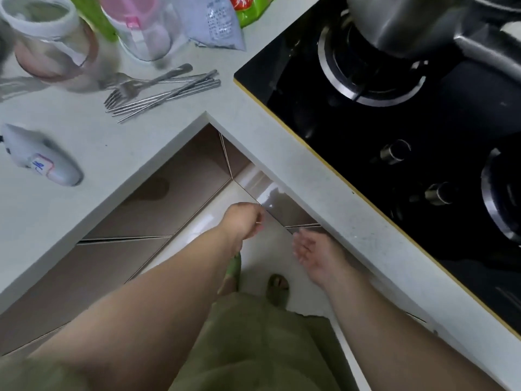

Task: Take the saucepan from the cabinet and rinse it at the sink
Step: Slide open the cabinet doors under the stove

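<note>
so nearest the camera, both arms reach down toward the lower cabinet doors at the inside corner of the L-shaped desk [180, 128]; the left hand [244, 220] sits around 12 o'clock from the person's feet with its fingers [258, 225] curled in loosely, right at the edge of the cabinet door [284, 210], maybe hooking it, but nothing is clearly gripped; the right hand [315, 253] at about 2 o'clock is spread out and holding nothing, just beside the next door seam under the desk edge; the saucepan isn't visible anywhere, so my guess is it's behind those shut doors, and there's no sink in view either; what could go wrong: the doors meet at a corner, so swinging one out could knock it into the neighbouring door or the person's sandalled toes [277, 283], which stand close below, and the floor tile looks glossy so a dripping pan later might make it slick; further out at 10 o'clock a white handheld gadget [42, 156] lies on the desk, then a loose pile of forks and chopsticks [160, 90] at 11, easy to sweep off with an elbow on standing up; at the far edge, a clear jar [53, 38] with a white rim that looks close to empty (blurry), a clear pink-lidded canister [143, 26] with pale roundish things inside, can't tell what, and a grey printed pouch [214, 24]; at 1 o'clock a steel pot [408, 21] sits on the black gas hob [380, 136], contents hidden
</note>
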